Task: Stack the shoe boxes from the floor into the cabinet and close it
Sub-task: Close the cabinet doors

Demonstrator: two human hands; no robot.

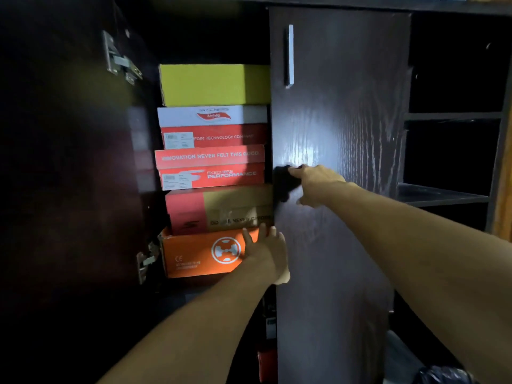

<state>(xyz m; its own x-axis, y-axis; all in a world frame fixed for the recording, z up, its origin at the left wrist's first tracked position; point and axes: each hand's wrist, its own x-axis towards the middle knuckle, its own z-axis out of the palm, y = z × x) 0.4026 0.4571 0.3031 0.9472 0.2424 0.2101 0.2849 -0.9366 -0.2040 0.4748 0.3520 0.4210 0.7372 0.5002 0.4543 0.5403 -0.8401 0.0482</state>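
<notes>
Inside the dark cabinet stands a stack of several shoe boxes: an orange box [194, 253] at the bottom, a red-and-tan box [219, 209] on it, a red box [210, 167], a white-and-red box [213, 126] and a yellow-green box [213, 84] on top. My left hand [267, 250] lies flat, fingers apart, against the right end of the orange box. My right hand [313, 184] presses on the front of the right door [340, 134] near its left edge, its shadow beside it. The left door [69, 162] is swung open.
A metal handle [290, 55] runs vertically on the right door. Hinges [122, 60] show on the open left door. Open dark shelves [448, 151] stand to the right. A dark bag [443, 374] lies at the bottom right.
</notes>
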